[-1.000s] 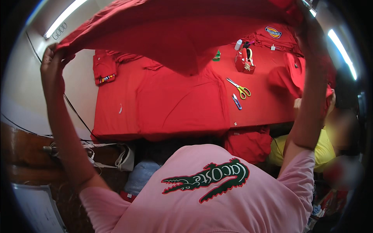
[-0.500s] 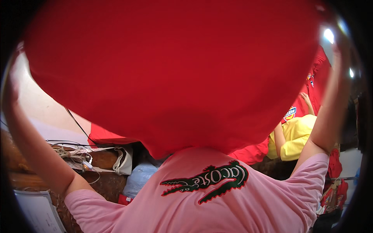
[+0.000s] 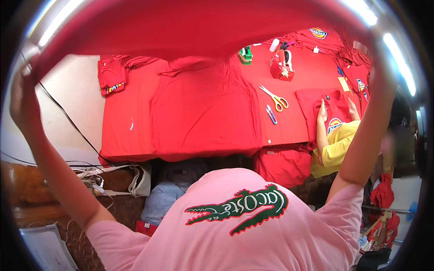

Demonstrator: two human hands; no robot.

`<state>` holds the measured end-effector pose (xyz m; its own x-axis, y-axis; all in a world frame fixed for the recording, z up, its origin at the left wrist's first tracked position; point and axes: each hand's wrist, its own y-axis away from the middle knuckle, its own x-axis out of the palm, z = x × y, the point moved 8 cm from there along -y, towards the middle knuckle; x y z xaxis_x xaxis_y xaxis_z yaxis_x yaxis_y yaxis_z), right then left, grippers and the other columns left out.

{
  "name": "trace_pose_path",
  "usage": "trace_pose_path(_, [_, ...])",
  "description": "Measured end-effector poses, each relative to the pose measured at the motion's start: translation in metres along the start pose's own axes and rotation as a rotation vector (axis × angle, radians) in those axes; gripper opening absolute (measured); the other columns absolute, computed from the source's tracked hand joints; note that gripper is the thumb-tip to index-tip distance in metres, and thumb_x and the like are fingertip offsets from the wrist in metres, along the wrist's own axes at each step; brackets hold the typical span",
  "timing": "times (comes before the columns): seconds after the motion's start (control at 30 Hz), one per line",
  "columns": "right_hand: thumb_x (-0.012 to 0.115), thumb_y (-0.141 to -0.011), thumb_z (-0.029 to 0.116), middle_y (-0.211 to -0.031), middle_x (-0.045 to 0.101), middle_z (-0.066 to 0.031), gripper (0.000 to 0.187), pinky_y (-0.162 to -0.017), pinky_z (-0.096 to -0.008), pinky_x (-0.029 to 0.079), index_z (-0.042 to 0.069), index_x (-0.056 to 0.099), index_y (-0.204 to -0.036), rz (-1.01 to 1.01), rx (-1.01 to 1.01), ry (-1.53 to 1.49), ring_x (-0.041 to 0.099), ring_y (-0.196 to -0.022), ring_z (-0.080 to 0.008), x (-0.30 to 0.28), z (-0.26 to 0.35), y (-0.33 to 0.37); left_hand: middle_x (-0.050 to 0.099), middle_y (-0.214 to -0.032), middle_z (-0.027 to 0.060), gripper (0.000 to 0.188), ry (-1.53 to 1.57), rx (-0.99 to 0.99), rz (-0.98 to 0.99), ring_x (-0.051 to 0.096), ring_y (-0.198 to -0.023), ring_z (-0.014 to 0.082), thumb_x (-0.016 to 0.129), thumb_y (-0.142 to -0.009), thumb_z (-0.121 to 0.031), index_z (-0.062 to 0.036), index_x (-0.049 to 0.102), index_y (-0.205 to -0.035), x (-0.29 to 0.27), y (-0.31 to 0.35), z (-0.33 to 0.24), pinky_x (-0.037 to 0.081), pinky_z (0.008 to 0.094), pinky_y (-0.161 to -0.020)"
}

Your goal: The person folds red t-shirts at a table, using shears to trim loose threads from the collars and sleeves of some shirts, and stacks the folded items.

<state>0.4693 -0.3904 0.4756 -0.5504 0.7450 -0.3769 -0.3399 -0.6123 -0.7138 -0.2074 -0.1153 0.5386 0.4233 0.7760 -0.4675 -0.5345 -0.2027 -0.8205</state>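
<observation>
Your left hand (image 3: pixel 22 97) is up high at the left edge, fingers pinched on the edge of the red garment (image 3: pixel 190 27). Your right hand is raised at the far right, but it runs into the garment near the rim, so its grip can't be told. The garment is spread overhead between both arms, arching across the top of the view, well above the table (image 3: pixel 289 131).

Below it the table is draped in red cloth; a flat stack of red fabric (image 3: pixel 203 108) lies at the middle, a folded red piece (image 3: pixel 110 74) at the far left corner. Right of the stack: yellow-handled scissors (image 3: pixel 275 97), small blue snips (image 3: pixel 271 114) just beside them. Farther back, a red tape dispenser (image 3: pixel 280 65) and a green item (image 3: pixel 245 54).

A co-worker in a yellow sleeve (image 3: pixel 337 144) works at the right with both hands flat on a red shirt (image 3: pixel 332 106).

To do this well, judged from the pose: keep both corners level and taut, line the garment's edge over the stack, keep it off the scissors.
</observation>
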Motion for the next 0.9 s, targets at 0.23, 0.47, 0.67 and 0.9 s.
trace_pose_path(0.23, [0.038, -0.075, -0.011, -0.107, 0.075, -0.0109, 0.051, -0.099, -0.0276, 0.051, -0.003, 0.077, -0.107, 0.275, 0.576, -0.122, 0.068, -0.107, -0.0155, 0.119, -0.059, 0.256, 0.067, -0.108, 0.0093, 0.058, 0.546, -0.736, 0.349, 0.065, -0.111, 0.0226, 0.041, -0.066, 0.025, -0.0021, 0.073, -0.106, 0.078, 0.241, -0.170, 0.052, 0.0341, -0.093])
trace_pose_path(0.47, [0.051, -0.082, -0.010, -0.099, 0.076, -0.0045, 0.033, -0.080, -0.0272, 0.054, -0.001, 0.076, -0.102, 0.442, 0.997, -0.114, 0.068, -0.089, -0.0118, 0.177, -0.171, 0.477, 0.064, -0.111, 0.0107, 0.029, 0.594, -1.003, 0.561, 0.061, -0.085, 0.0221, 0.062, -0.084, 0.010, -0.0028, 0.064, -0.110, 0.133, 0.471, -0.264, 0.051, 0.0324, -0.073])
trace_pose_path(0.67, [0.066, -0.077, -0.008, -0.084, 0.069, -0.0048, 0.020, -0.072, -0.0265, 0.051, 0.000, 0.073, -0.094, 0.452, 1.008, -0.046, 0.062, -0.077, -0.0099, 0.178, -0.178, 0.505, 0.064, -0.094, 0.0053, 0.027, 0.700, -1.274, 0.626, 0.064, -0.086, 0.0116, 0.059, -0.093, 0.009, -0.0003, 0.056, -0.118, 0.145, 0.542, -0.283, 0.053, 0.0263, -0.081])
trace_pose_path(0.9, [0.070, -0.078, -0.006, -0.087, 0.070, -0.0042, 0.013, -0.074, -0.0260, 0.051, 0.000, 0.070, -0.090, 0.428, 0.807, 0.000, 0.063, -0.079, -0.0098, 0.167, -0.170, 0.500, 0.063, -0.092, 0.0044, 0.027, 0.779, -1.282, 0.716, 0.063, -0.085, 0.0109, 0.067, -0.091, 0.005, -0.0014, 0.054, -0.115, 0.152, 0.532, -0.293, 0.052, 0.0252, -0.077])
